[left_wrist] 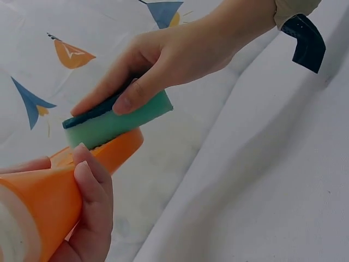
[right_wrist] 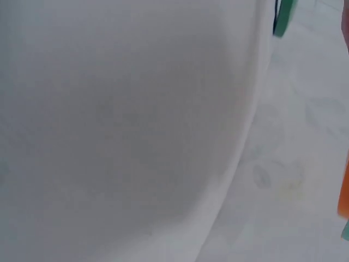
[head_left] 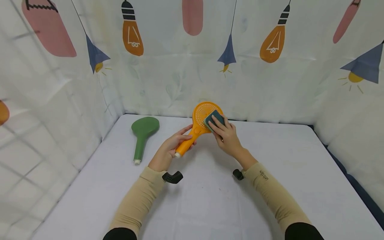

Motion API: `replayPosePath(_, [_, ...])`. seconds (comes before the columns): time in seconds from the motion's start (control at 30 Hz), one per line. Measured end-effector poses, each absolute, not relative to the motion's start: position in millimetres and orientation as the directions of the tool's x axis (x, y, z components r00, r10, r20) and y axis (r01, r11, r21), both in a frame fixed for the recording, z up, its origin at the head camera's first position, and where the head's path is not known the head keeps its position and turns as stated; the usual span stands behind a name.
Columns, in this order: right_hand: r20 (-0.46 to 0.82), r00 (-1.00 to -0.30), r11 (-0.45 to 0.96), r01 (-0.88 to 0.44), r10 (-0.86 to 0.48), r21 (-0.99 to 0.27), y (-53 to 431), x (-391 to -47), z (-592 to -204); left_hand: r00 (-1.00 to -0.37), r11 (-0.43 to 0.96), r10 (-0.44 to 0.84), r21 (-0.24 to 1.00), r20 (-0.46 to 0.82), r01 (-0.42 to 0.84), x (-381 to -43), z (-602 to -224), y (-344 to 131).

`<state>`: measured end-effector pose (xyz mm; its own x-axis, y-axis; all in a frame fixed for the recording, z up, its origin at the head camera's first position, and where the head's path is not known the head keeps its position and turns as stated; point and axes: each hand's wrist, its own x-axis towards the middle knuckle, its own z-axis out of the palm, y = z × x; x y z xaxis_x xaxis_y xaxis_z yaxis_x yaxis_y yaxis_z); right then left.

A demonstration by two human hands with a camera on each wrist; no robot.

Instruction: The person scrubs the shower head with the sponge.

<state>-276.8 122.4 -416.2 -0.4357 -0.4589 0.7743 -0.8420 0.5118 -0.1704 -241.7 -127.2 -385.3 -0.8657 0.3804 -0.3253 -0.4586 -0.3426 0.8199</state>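
My left hand [head_left: 174,143] grips an orange handheld shower head [head_left: 196,129] by its handle, raised over the table with the perforated round face showing. The handle ends in a white connector [head_left: 178,155]. In my right hand [head_left: 228,138] is a two-layer sponge [left_wrist: 117,120], light green foam below and a dark scouring layer on top. Thumb and fingers pinch it, and its foam side lies against the shower head's face, covering part of the holes. Only an edge of the orange shower head [right_wrist: 344,191] shows in the right wrist view.
A green shower head [head_left: 144,133] lies on the white-covered table [head_left: 204,206], left of my left hand. Just behind the table's far edge hangs a white curtain [head_left: 186,76] with printed lamps and bulbs. Dark wrist cameras [head_left: 173,177] sit at both sleeves.
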Motion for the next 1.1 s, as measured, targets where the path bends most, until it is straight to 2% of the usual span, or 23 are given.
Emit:
replayPosePath(0.27, [0.777,-0.525,0.594,-0.764,-0.347,-0.252,120.3,-288.8,-408.7,-0.871,-0.355,0.375,0.819,-0.316,-0.45,-241.5,-382.7,-124.3])
replayPosePath(0.33, [0.783,-0.513,0.584,-0.774,-0.352,-0.244,113.6,-285.7,-407.9,-0.871,-0.36,0.383,0.818,-0.308,-0.448,-242.0,-382.3,-122.0])
replayPosePath(0.53, [0.77,-0.415,0.519,-0.845,-0.485,-0.128,98.5,-272.3,-403.9,-0.866,-0.368,0.4,0.813,-0.299,-0.45,-242.8,-382.8,-116.2])
replayPosePath(0.6, [0.769,-0.411,0.527,-0.842,-0.489,-0.114,101.0,-272.9,-402.7,-0.867,-0.368,0.395,0.812,-0.304,-0.453,-242.4,-382.5,-116.0])
replayPosePath(0.7, [0.78,-0.449,0.575,-0.806,-0.436,-0.142,111.3,-280.2,-403.9,-0.868,-0.367,0.384,0.81,-0.316,-0.457,-241.5,-381.7,-116.9])
replayPosePath(0.87, [0.781,-0.533,0.603,-0.753,-0.325,-0.263,126.9,-289.2,-408.6,-0.865,-0.368,0.384,0.806,-0.322,-0.464,-240.0,-380.5,-119.1])
replayPosePath(0.97, [0.782,-0.515,0.571,-0.779,-0.351,-0.257,123.2,-285.2,-411.7,-0.868,-0.361,0.392,0.817,-0.305,-0.45,-239.7,-381.3,-119.4])
replayPosePath(1.1, [0.776,-0.443,0.525,-0.833,-0.449,-0.172,111.2,-273.2,-413.0,-0.869,-0.363,0.403,0.821,-0.288,-0.441,-241.0,-383.1,-118.3])
